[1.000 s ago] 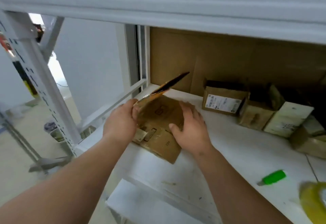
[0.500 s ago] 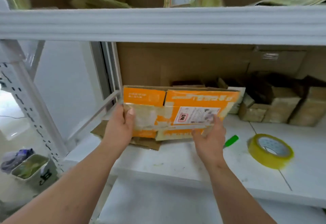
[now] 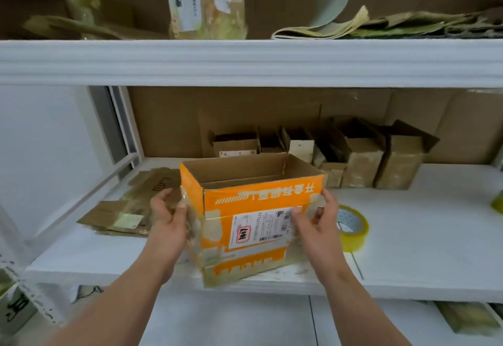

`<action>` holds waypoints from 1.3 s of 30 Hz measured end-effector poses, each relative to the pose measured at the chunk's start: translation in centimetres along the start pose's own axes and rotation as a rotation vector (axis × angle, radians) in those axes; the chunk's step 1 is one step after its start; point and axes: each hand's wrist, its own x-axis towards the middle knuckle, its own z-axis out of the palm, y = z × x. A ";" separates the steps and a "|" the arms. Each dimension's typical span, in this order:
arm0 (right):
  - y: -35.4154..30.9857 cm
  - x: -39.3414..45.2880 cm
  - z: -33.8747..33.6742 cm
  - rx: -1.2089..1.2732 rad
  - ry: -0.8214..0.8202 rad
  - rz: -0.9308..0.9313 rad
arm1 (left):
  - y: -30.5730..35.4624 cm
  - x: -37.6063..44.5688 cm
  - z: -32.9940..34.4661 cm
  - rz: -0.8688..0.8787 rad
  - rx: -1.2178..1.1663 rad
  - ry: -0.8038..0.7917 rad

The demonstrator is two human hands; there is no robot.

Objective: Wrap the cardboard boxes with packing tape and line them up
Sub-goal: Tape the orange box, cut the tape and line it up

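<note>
An orange cardboard box with a white shipping label stands opened up, top open, at the front of the white shelf. My left hand holds its left side, thumb on the front corner. My right hand grips its right front corner. A roll of yellowish packing tape lies flat on the shelf just right of the box, partly behind my right hand.
Flattened brown cardboard lies left of the box. Several small brown boxes stand in a row at the back of the shelf. A second tape roll peeks in at the right edge. An upper shelf beam hangs overhead.
One second ago I held a flat brown cardboard; half a second ago a flat orange box. Now the orange box is spread open into shape, and the view has tilted upward.
</note>
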 end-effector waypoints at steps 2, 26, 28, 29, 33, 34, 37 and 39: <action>0.2 0.0 -1.0 -0.015 -0.048 -0.008 | 0.7 -0.9 1.7 -0.011 -0.036 -0.074; 0.7 2.0 -2.6 -0.141 -0.127 -0.017 | 3.1 -1.9 2.2 0.023 -0.006 -0.317; 0.5 1.8 -2.7 -0.125 -0.136 -0.005 | 3.1 -2.0 2.0 0.023 0.013 -0.333; 0.4 1.7 -2.8 -0.112 -0.140 0.001 | 3.3 -2.1 2.0 0.019 0.028 -0.331; 0.3 1.5 -2.9 -0.109 -0.110 0.002 | 3.1 -1.8 2.1 0.003 0.068 -0.290; 0.2 1.6 -2.9 -0.119 -0.097 0.001 | 2.9 -1.6 2.1 0.009 0.070 -0.286; -0.6 1.7 -2.7 -0.062 -0.073 0.019 | 3.2 -1.9 2.3 0.001 0.075 -0.246; -1.4 1.8 -2.5 0.052 -0.089 0.044 | 3.7 -2.2 2.3 -0.018 0.078 -0.205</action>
